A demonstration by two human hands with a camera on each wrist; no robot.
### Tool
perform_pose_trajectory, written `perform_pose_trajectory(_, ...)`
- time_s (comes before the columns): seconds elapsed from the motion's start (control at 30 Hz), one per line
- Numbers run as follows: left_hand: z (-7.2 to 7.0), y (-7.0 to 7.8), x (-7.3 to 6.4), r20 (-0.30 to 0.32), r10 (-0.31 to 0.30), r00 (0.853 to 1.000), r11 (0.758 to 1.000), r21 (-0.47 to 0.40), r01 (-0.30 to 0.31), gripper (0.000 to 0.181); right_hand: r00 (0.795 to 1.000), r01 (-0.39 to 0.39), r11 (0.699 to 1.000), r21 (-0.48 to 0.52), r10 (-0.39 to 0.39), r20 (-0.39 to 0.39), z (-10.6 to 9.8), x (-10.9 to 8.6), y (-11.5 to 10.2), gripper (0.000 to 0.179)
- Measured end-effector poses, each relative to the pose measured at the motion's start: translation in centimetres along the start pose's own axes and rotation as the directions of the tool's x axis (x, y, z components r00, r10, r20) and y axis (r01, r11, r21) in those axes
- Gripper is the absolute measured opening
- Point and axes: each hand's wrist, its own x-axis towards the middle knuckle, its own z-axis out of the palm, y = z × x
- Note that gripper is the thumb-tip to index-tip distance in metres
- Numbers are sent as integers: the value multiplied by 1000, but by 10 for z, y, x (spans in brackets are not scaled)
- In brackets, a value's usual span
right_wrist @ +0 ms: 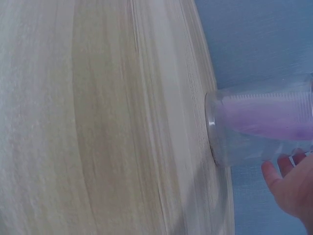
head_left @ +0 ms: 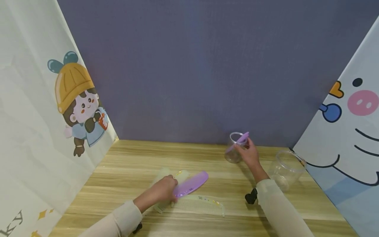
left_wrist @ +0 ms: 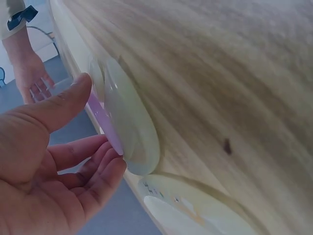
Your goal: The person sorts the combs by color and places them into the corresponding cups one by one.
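Observation:
My left hand (head_left: pixel 165 189) pinches a purple comb (head_left: pixel 192 184) between thumb and fingers, low over several pale green combs. One of these, a toothed pale comb (head_left: pixel 199 204), lies flat in front of it, and another pale comb (left_wrist: pixel 134 122) shows right beside the purple one in the left wrist view. Farther back, my right hand (head_left: pixel 250 156) grips a clear plastic cup (head_left: pixel 232 156) near its rim, thumb across the front. A second purple comb (right_wrist: pixel 269 115) leans inside that cup, its top end poking above the rim.
A larger clear container (head_left: pixel 285 171) stands to the right, beside the right forearm. The wood-grain table (head_left: pixel 133 158) meets a grey-blue back panel (head_left: pixel 189 82). White printed panels close off the left and right sides.

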Motion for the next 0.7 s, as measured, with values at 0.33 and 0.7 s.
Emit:
perform_pose_trajectory(0.33,-1,4,-3,-12,-20,1000,1000,-4,20,45,1000,-10,1000,5,10,-7,1,-1,1,85)
perform_pose_trajectory(0.7,1,2,1,-4,-8,1000,998,57,8,44,1000,-25,999,23,25,11,0,-1,-2,91)
